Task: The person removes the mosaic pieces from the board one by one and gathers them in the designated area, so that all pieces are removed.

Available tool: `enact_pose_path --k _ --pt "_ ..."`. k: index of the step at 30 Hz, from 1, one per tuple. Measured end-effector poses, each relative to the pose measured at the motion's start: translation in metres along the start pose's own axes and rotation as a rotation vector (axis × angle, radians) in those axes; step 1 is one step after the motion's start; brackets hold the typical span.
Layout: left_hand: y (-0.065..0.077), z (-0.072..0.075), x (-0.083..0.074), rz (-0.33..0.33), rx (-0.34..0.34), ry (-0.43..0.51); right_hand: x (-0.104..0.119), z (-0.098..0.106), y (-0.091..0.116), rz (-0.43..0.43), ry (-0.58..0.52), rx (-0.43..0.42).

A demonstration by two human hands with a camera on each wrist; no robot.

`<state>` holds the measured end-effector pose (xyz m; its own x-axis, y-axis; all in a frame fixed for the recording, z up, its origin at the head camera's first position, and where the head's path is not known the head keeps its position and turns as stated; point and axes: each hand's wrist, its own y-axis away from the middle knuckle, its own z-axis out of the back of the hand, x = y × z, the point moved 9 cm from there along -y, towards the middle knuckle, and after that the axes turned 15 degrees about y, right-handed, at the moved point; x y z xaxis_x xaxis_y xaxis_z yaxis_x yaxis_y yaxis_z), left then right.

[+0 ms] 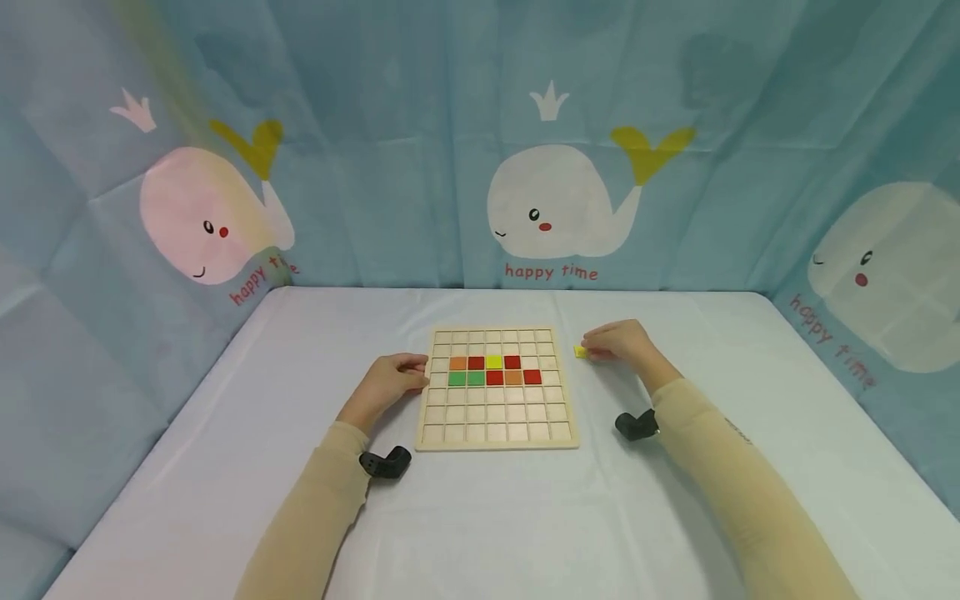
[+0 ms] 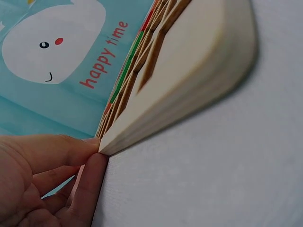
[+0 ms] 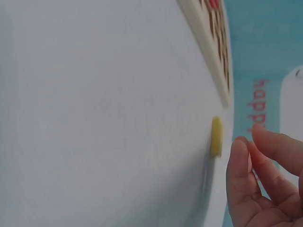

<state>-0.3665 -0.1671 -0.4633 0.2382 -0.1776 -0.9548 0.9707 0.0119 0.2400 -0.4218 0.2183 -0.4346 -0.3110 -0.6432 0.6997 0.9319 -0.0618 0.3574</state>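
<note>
A square wooden grid board [image 1: 495, 445] lies flat on the table. Colored square tiles fill part of two of its rows, among them a yellow tile [image 1: 493, 362], a green tile [image 1: 457, 378] and a red tile [image 1: 532, 377]. At the board's left edge my left hand [image 1: 389, 383] pinches the rim, thumb and forefinger meeting there in the left wrist view. A loose yellow tile [image 3: 216, 137] lies on the table right of the board. Close beside it is my right hand [image 1: 619, 340], fingers bent loosely, thumb and fingertips a little apart with nothing between them in the right wrist view.
A white cloth [image 1: 495, 517] covers the table. Behind and at the sides hangs a light blue curtain [image 1: 390, 192] printed with whales. Black wrist devices, one on the left arm [image 1: 386, 462] and one on the right arm [image 1: 636, 425], jut out over the table.
</note>
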Motion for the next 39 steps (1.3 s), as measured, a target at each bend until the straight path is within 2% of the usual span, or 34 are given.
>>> enact_pose_path --k 4,16,28,39 --pt "0.001 0.004 0.002 -0.001 0.005 -0.006 0.013 -0.012 0.011 0.073 0.022 0.020" --pt "0.001 0.004 0.004 0.005 -0.001 -0.002 0.033 -0.035 0.018 0.146 -0.022 0.032" --pt "0.001 0.002 0.001 -0.006 0.003 0.018 0.053 -0.052 0.023 0.182 0.033 0.021" --pt "0.000 -0.001 0.000 -0.016 0.006 0.021 0.061 -0.066 0.027 0.220 0.041 0.054"
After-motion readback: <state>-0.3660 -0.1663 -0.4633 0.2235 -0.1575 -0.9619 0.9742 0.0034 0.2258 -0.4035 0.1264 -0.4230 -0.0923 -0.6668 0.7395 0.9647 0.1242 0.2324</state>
